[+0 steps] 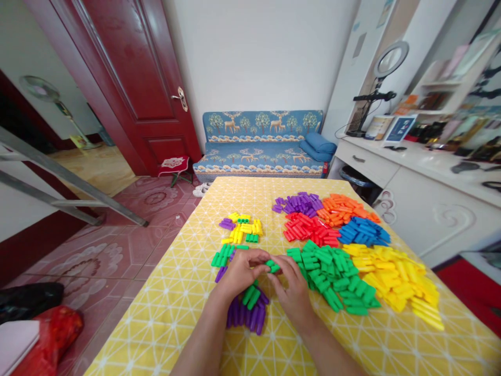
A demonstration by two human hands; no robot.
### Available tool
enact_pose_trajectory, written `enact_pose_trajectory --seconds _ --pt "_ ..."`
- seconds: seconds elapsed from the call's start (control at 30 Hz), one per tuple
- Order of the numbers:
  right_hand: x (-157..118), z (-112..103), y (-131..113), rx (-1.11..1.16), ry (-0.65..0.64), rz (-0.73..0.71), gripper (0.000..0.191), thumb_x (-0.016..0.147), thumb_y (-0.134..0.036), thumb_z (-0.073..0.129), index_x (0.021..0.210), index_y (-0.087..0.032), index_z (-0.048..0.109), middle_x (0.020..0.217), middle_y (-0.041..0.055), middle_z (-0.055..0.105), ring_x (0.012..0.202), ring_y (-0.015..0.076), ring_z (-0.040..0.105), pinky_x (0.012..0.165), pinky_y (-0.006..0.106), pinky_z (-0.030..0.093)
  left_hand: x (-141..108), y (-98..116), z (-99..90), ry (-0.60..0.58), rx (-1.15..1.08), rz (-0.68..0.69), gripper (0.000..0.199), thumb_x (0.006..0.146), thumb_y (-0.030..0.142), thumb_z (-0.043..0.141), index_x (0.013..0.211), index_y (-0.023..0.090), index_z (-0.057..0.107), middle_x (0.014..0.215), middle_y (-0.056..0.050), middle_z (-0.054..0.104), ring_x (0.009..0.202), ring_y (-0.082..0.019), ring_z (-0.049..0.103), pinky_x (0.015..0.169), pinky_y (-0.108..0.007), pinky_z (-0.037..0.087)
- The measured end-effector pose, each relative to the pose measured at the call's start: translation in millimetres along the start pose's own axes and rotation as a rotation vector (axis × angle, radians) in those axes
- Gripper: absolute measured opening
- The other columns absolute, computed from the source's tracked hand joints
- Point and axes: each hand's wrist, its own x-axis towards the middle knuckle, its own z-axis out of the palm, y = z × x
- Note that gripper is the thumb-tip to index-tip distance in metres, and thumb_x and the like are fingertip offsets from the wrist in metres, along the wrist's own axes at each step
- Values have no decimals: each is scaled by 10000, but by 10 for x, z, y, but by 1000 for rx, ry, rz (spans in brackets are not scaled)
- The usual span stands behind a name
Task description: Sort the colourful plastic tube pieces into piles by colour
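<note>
Between my two hands, above the middle of the table, is a small green piece (273, 266). My left hand (243, 271) pinches it from the left, and my right hand (291, 284) has its fingers on the right side of it. Below my left wrist lie purple pieces (246, 315) side by side, with green pieces (251, 296) on them. Green pieces (223, 256) in a row lie left of my left hand. A large pile of green pieces (332, 271) is just right of my right hand.
Beyond my hands are yellow pieces (246, 228) with some green and purple ones. Piles of purple (303, 203), orange (344, 210), red (311, 230), blue (364, 231) and yellow pieces (395, 274) spread over the right side of the patterned tablecloth (164, 318).
</note>
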Motion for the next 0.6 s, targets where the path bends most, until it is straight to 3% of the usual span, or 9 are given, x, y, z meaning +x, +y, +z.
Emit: enact_pose_trajectory --seconds 0.33,0.6 --pt "-17 11 46 -51 74 17 358 878 -216 579 1231 -248 532 1150 91 611 1103 225 585 923 407 522 19 -23 51 125 60 12 169 718 219 750 865 154 696 781 -34 744 742 -176 706 706 -272 565" --pt "-5 -2 78 -58 31 18 367 874 -209 559 1239 -249 550 1151 96 607 1099 233 589 937 422 521 14 14 61 105 108 37 164 724 235 751 858 160 694 775 -29 736 747 -172 700 709 -265 557"
